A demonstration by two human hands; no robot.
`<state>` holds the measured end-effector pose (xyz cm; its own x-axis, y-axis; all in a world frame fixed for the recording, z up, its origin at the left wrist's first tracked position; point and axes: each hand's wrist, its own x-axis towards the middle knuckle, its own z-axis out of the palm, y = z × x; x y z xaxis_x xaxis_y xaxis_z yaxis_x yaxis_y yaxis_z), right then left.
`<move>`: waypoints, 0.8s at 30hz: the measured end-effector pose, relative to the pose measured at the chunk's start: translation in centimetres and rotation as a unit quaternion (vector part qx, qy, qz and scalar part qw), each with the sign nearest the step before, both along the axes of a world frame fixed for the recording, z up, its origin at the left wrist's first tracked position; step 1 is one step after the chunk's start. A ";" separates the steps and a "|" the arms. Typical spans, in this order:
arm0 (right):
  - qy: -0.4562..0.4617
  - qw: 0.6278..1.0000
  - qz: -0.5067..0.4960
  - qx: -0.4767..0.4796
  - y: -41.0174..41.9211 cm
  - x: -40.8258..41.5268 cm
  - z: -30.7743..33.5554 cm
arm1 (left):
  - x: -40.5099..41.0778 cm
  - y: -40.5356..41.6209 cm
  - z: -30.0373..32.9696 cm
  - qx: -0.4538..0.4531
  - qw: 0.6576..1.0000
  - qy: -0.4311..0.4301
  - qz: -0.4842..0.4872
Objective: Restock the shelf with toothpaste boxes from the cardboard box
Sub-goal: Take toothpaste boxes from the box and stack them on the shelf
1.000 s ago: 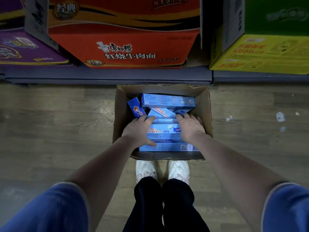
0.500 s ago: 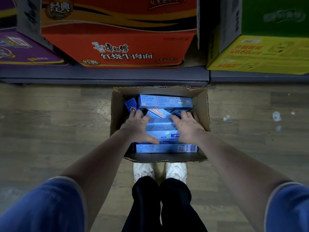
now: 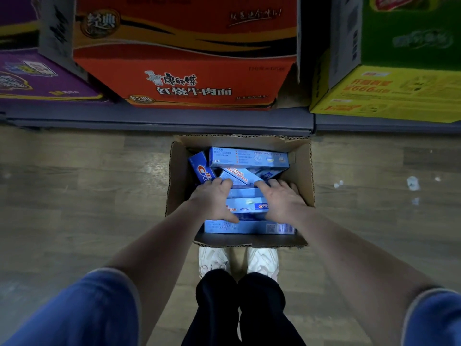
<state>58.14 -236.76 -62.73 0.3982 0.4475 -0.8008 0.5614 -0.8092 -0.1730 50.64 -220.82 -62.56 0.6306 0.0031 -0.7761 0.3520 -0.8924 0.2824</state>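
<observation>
**Now gathering a stack from the carton**

Down in the carton (image 3: 303, 168), both hands are set on the near stack of toothpaste boxes (image 3: 247, 204). The left hand (image 3: 212, 199) covers the stack's left end, fingers curled over its far edge and thumb hooked along the near side. The right hand (image 3: 282, 201) mirrors it at the right end, fingers bent over the top; its thumb is hidden, so how firm that hold is can only be guessed. More boxes lie loose and crooked behind the hands, one (image 3: 249, 158) flat across the back and another (image 3: 202, 168) tipped on end at the left wall. The carton stands on the floor just in front of the shelf (image 3: 159, 118), which holds big noodle cases (image 3: 184, 58).

The step in hand looks like lifting several boxes as one bundle. To do it well, the hands should squeeze inward from both ends so the layers stay square, get the fingertips under the lowest box meant to come, and raise the stack straight up, clear of the slanted boxes and the carton wall, before turning to the shelf.
</observation>
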 end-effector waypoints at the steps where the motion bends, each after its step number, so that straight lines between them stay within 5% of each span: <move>1: 0.002 1.000 0.004 -0.001 0.0 -0.1 -0.2 | -0.2 0.0 -0.1 0.001 1.000 -0.004 0.006; 12: 0.009 1.000 0.000 0.024 -0.1 0.1 0.7 | -0.7 0.4 -0.2 0.046 0.998 -0.030 -0.044; 24: -0.038 0.996 -0.042 0.069 -0.6 -0.7 0.8 | -1.9 -0.1 0.7 0.049 0.996 -0.073 0.034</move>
<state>57.43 -237.34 -61.91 0.4963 0.5132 -0.7002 0.5088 -0.8255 -0.2443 48.76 -220.88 -61.81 0.7329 0.1207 -0.6695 0.3744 -0.8933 0.2487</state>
